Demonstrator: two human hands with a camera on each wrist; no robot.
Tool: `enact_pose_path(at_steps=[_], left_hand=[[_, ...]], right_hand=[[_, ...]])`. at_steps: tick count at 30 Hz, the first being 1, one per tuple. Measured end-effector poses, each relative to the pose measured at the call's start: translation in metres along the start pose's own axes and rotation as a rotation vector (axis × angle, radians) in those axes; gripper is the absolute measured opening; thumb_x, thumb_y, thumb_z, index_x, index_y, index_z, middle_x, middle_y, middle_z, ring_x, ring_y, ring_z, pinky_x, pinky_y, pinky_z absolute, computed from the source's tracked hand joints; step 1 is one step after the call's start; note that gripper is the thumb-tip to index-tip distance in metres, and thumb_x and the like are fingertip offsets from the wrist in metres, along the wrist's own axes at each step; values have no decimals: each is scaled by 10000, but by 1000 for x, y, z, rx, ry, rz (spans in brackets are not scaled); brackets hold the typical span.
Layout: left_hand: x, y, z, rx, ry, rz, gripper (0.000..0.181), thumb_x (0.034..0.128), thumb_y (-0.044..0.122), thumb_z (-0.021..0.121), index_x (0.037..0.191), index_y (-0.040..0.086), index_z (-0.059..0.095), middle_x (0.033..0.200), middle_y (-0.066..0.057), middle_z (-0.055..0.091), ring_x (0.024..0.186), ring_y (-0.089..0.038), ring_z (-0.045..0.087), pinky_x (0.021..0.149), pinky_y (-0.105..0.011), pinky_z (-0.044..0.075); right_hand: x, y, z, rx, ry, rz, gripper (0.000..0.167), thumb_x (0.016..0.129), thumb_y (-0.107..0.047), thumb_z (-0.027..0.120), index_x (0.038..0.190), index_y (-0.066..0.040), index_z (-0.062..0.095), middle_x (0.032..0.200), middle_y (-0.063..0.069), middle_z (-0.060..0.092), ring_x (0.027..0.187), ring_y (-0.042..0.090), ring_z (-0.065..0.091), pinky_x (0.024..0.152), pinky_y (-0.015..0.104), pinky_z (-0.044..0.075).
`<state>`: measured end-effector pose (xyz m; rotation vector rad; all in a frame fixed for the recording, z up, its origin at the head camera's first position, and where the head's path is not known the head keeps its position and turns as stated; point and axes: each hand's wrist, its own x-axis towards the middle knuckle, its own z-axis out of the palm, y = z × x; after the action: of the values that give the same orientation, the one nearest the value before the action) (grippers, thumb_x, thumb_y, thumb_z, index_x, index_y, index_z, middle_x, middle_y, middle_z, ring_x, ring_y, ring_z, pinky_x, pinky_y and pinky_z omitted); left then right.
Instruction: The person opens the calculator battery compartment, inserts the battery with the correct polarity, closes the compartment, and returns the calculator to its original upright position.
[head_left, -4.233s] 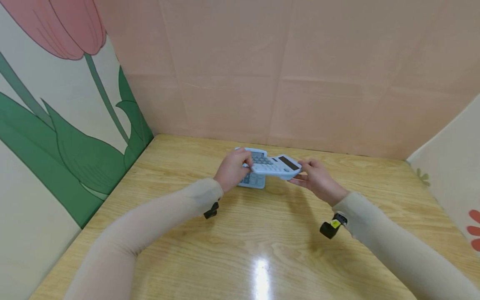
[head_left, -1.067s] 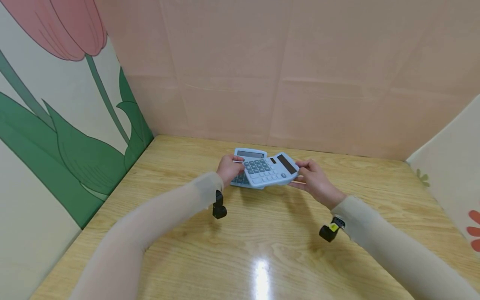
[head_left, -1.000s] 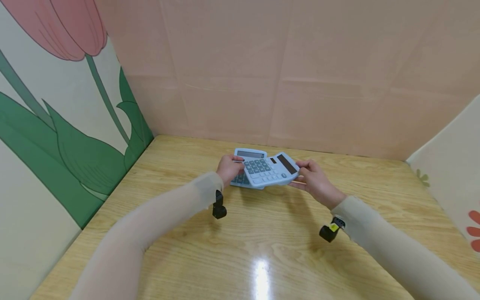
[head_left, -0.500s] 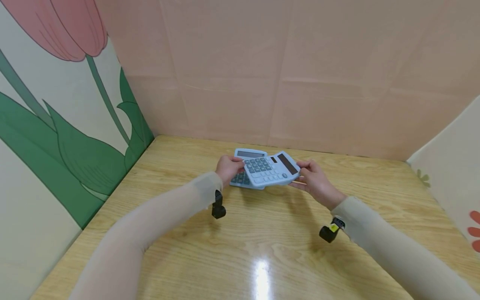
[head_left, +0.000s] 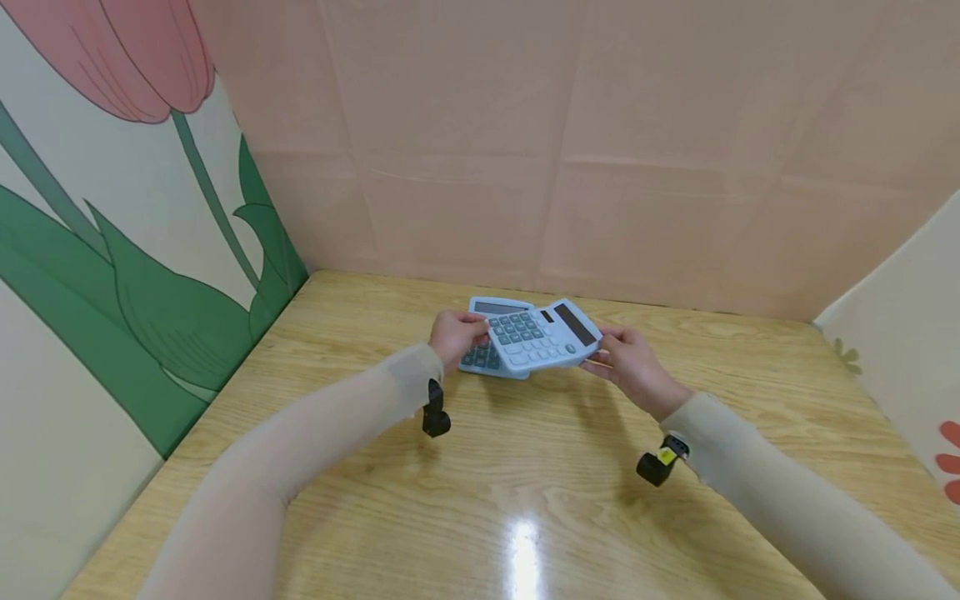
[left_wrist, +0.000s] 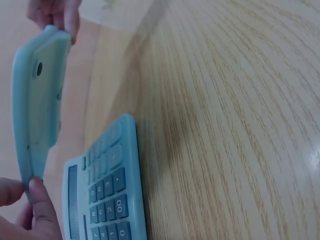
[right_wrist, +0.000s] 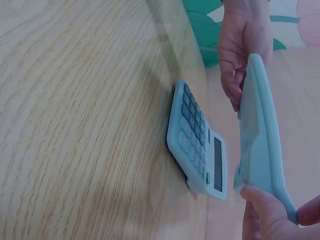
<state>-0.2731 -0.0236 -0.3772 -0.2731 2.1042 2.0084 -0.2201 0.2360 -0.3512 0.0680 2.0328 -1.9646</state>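
A light blue calculator (head_left: 536, 337) is held up off the table, its keys and dark display facing the head camera. My left hand (head_left: 455, 337) pinches its keypad end between thumb and fingers. At the display end, my right hand (head_left: 637, 367) grips the edge, with some fingers underneath. A second light blue calculator (left_wrist: 107, 185) lies face up on the table, below and left of the raised one, which partly covers it in the head view. Both wrist views show a gap between the two. The underside of the raised calculator (right_wrist: 257, 135) shows in the right wrist view.
The wood-grain table (head_left: 480, 483) carries a bright light reflection near its front. A pinkish sheet (head_left: 600, 167) stands along the back. At the left is a panel with a painted tulip (head_left: 142, 58); a pale panel (head_left: 915, 333) stands at the right.
Since the oldest frame, the raised calculator has tilted its face towards the head camera, and my left hand has shifted slightly left and lower. Over the last second it has barely moved.
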Motion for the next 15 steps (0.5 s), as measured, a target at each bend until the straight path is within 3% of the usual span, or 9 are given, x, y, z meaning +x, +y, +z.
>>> enact_pose_path(at_steps=[6, 10, 15], left_hand=[[-3, 2, 0, -19, 3, 13, 231, 931, 63, 632, 1150, -8, 647, 1124, -156, 653, 869, -163, 637, 945, -363, 537], [-2, 1, 0, -27, 6, 21, 231, 929, 49, 631, 1151, -14, 649, 1123, -158, 651, 875, -167, 640, 938, -360, 541], [-2, -1, 0, -40, 5, 22, 236, 927, 35, 629, 1157, -18, 647, 1123, -162, 650, 866, -167, 643, 938, -363, 542]], right_hand=[[0, -3, 2, 48, 47, 22, 494, 1059, -145, 254, 1488, 61, 120, 1489, 241, 263, 1216, 251, 493, 985, 262, 495], [-1, -4, 0, 12, 49, -3, 496, 1053, -133, 257, 1488, 57, 115, 1510, 241, 251, 1264, 278, 463, 978, 301, 506], [-2, -4, -1, -48, 57, -24, 467, 1045, -137, 289, 1454, 67, 194, 1439, 218, 333, 1098, 154, 543, 954, 338, 530]])
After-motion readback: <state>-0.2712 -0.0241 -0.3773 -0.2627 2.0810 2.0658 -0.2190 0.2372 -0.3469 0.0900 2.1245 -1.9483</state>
